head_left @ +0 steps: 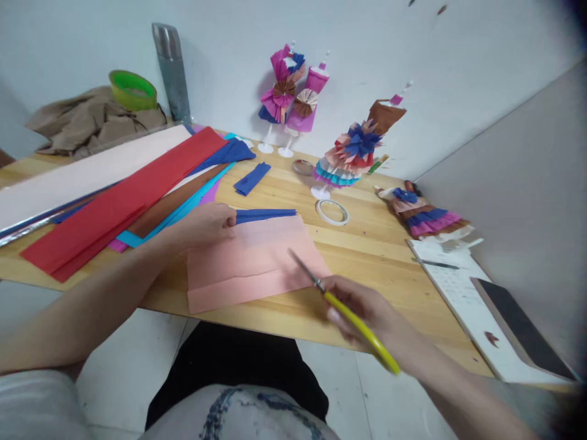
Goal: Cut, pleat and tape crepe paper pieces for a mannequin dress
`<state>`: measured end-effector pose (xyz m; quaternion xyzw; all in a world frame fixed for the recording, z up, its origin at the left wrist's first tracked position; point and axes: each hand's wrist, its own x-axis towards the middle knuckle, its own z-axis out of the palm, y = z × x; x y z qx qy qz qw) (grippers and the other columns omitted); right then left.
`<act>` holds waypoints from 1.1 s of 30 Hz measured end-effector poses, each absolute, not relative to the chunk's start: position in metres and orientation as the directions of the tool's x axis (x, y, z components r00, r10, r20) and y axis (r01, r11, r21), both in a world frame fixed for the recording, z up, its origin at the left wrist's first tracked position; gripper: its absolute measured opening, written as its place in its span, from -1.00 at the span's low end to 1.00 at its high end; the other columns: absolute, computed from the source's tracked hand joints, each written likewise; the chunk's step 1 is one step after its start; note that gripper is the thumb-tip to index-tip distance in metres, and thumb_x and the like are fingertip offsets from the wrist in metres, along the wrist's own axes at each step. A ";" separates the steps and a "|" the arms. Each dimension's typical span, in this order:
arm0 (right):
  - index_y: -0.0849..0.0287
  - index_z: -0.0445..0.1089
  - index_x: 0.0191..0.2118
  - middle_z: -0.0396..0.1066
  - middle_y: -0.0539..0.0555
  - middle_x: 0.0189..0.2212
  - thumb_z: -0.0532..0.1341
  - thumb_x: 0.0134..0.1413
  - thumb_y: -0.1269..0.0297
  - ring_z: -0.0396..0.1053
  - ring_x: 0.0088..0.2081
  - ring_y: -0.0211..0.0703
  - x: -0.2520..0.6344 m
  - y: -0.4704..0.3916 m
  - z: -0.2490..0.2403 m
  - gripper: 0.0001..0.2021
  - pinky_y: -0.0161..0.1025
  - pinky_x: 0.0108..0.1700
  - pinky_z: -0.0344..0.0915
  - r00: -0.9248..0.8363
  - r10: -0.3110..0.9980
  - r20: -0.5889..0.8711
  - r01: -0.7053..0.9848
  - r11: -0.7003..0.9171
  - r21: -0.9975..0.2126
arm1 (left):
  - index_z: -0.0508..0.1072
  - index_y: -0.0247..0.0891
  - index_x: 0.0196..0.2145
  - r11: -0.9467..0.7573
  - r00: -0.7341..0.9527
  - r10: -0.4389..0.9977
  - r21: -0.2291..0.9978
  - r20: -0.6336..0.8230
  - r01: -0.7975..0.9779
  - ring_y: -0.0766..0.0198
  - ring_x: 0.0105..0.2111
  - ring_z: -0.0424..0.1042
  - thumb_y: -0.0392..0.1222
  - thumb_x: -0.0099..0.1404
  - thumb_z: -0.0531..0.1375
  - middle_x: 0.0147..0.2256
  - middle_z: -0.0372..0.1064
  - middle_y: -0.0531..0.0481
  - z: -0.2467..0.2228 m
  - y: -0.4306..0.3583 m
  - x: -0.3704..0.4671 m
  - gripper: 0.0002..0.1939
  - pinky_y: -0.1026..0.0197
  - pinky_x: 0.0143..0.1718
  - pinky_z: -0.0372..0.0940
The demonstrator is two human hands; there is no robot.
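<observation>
My left hand (211, 221) is closed at the left end of a narrow folded strip of blue crepe paper (266, 215). That strip lies along the far edge of a pink crepe paper sheet (250, 263), which is flat on the table with a crease across it. My right hand (358, 305) grips scissors with yellow handles (362, 330). The blades point up and left over the right part of the pink sheet, and they appear closed together. A smaller folded blue paper piece (252, 178) lies beyond the strip.
Stacked crepe paper with a red piece (128, 201) on top covers the left of the wooden table (376, 244). Several paper-dressed mannequin stands (362, 146) are at the back. Tape (332, 212), a bottle (172, 73), a green tape roll (132, 90) and a notebook (447, 287) surround the work.
</observation>
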<state>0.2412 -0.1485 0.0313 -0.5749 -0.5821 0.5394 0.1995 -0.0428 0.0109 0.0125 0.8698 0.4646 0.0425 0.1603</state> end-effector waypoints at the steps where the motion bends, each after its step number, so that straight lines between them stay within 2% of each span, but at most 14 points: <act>1: 0.15 0.30 -0.22 0.23 -0.06 -0.52 0.23 0.06 -0.07 0.15 -0.57 -0.35 0.249 -0.138 0.031 -0.63 -0.37 -0.56 0.13 -0.183 0.929 -0.323 0.547 -0.177 -0.819 | 0.38 -0.25 -0.47 -0.514 0.561 0.825 0.319 -0.072 0.796 0.25 -0.43 0.29 -0.23 0.06 0.08 -0.45 0.37 0.01 0.012 0.010 -0.043 -0.90 0.24 -0.46 0.04; 3: 0.15 0.34 -0.23 0.34 -0.01 -0.50 0.21 0.07 -0.01 0.27 -0.50 -0.24 0.264 -0.117 0.028 -0.68 -0.31 -0.46 0.20 -0.049 0.981 -0.190 0.733 -0.094 -0.673 | 0.36 -0.24 -0.49 -0.502 0.554 0.829 0.333 -0.078 0.798 0.25 -0.43 0.30 -0.25 0.06 0.07 -0.46 0.37 0.01 0.011 0.010 -0.042 -0.91 0.24 -0.46 0.04; 6: 0.18 0.39 -0.13 0.50 0.12 -0.39 0.17 0.08 0.08 0.43 -0.38 -0.07 0.285 -0.088 0.018 -0.68 -0.24 -0.37 0.25 0.107 0.990 -0.097 0.894 -0.139 -0.427 | 0.37 -0.25 -0.51 -0.478 0.547 0.829 0.359 -0.117 0.801 0.24 -0.43 0.31 -0.24 0.06 0.07 -0.46 0.38 0.00 0.010 0.010 -0.041 -0.90 0.23 -0.47 0.04; 9: 0.24 0.40 -0.05 0.54 0.24 -0.27 0.14 0.08 0.18 0.49 -0.27 0.05 0.300 -0.063 0.007 -0.64 -0.22 -0.33 0.25 0.216 0.976 -0.023 0.958 -0.216 -0.189 | 0.39 -0.25 -0.50 -0.467 0.546 0.830 0.395 -0.111 0.791 0.23 -0.42 0.32 -0.24 0.06 0.06 -0.45 0.40 0.00 0.009 0.013 -0.042 -0.88 0.23 -0.46 0.05; 12: 0.24 0.39 0.02 0.54 0.27 -0.20 0.14 0.08 0.19 0.50 -0.23 0.10 0.312 -0.046 -0.001 -0.60 -0.20 -0.32 0.25 0.198 0.980 -0.010 0.978 -0.199 -0.066 | 0.39 -0.26 -0.48 -0.461 0.543 0.837 0.444 -0.070 0.768 0.25 -0.42 0.32 -0.26 0.07 0.05 -0.45 0.41 0.01 0.009 0.015 -0.044 -0.87 0.24 -0.44 0.06; 18: 0.22 0.37 0.06 0.52 0.29 -0.16 0.11 0.11 0.15 0.50 -0.20 0.16 0.321 -0.036 -0.013 -0.57 -0.15 -0.30 0.29 0.119 0.991 -0.057 0.992 -0.121 -0.027 | 0.33 -0.26 -0.53 -0.493 0.581 0.814 0.529 -0.001 0.691 0.34 -0.50 0.25 -0.28 0.07 0.08 -0.54 0.33 0.07 0.009 0.012 -0.046 -0.93 0.29 -0.49 0.03; 23: 0.25 0.32 0.12 0.48 0.28 -0.08 0.11 0.11 0.13 0.49 -0.15 0.16 0.328 -0.039 -0.018 -0.51 -0.11 -0.21 0.34 0.075 0.996 -0.040 0.994 -0.078 -0.080 | 0.34 -0.26 -0.50 -0.470 0.600 0.799 0.657 0.032 0.589 0.39 -0.54 0.21 -0.29 0.09 0.09 -0.56 0.28 0.12 0.011 0.005 -0.044 -0.95 0.34 -0.54 0.01; 29: 0.21 0.28 0.19 0.47 0.25 -0.06 0.13 0.04 0.20 0.48 -0.10 0.08 0.343 -0.043 -0.008 -0.44 -0.10 -0.08 0.37 -0.165 0.981 -0.102 0.980 0.151 -0.133 | 0.31 -0.27 -0.51 -0.331 0.610 0.792 0.818 -0.030 0.470 0.43 -0.59 0.16 -0.27 0.07 0.14 -0.61 0.19 0.16 0.023 -0.002 -0.039 -0.95 0.37 -0.57 0.04; 33: 0.14 0.38 0.10 0.52 0.22 -0.15 0.12 0.03 0.17 0.50 -0.21 0.12 0.335 -0.043 0.011 -0.51 -0.07 -0.20 0.41 -0.150 0.978 -0.147 0.979 0.127 -0.159 | 0.32 -0.28 -0.50 -0.323 0.709 0.703 0.861 -0.060 0.393 0.44 -0.58 0.16 -0.26 0.07 0.15 -0.59 0.21 0.15 0.029 -0.006 -0.039 -0.94 0.37 -0.57 0.05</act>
